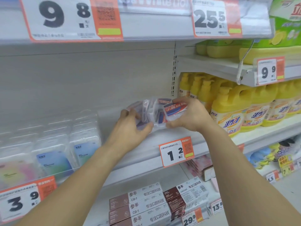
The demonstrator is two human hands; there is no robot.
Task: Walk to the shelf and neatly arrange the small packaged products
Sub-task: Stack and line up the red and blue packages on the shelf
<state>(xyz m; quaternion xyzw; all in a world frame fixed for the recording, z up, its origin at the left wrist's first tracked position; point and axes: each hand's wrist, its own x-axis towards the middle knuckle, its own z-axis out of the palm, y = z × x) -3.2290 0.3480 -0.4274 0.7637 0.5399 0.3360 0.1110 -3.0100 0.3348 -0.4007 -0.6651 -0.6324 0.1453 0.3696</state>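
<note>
— What have you got on the head camera?

— I see both hands up at the middle shelf [162, 141], and between them a bunch of small packets [156, 111] in clear wrap with red and blue labels. They sit just above the shelf board, near the white back wall.

— Which hand has them?

— Both do. My left hand [135, 126] grips the left end of the bunch, thumb in front, fingers curled behind the plastic. My right hand [189, 116] pinches the packet with the red label, thumb under, fingers over the top edge. The hands are close together, and the packets fill the gap between them.

— Are the packets lined up?

— No, they sit fanned at different angles. The picture is blurred there, so I cannot count them.

— What is under them?

— A price tag [176, 151] reading 1.2 clips to the shelf edge, just below my right wrist.

— And on either side?

— To the left on the same shelf I see rows of clear blister packs [55, 152], pastel cards inside, standing upright behind a low clear rail. To the right, in the next bay, yellow pump bottles [228, 115] stand in a row. Below, on the lower shelf, brown and white boxes [143, 204] lie stacked flat.
</note>
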